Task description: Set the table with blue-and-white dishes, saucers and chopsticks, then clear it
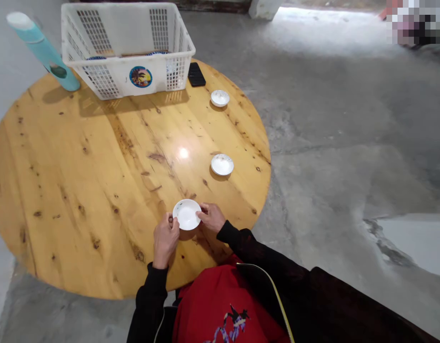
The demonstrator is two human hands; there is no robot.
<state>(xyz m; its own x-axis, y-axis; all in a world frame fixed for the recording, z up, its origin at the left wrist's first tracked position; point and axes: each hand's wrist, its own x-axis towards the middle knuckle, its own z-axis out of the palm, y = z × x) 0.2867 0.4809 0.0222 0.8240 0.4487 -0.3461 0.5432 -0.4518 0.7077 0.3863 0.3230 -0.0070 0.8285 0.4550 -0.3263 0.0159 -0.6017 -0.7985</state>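
Note:
Near the front edge of the round wooden table (98,190), a small white dish (187,215) is held between my two hands. My left hand (166,239) pinches its left rim, thumb on the inner side. My right hand (212,217) grips the right rim, also with the thumb over the edge. A shadow falls on the wood beneath the dish. Beyond my right hand sits a second white dish (222,165) with a faint pattern. A third white dish (220,98) stands farther back, near the table's right edge.
A white plastic basket (116,78) stands at the table's back, with blue-patterned things partly visible inside. To its left is a light blue thermos bottle (48,55); to its right lies a black phone (196,75). Concrete floor (330,143) surrounds the table's right side.

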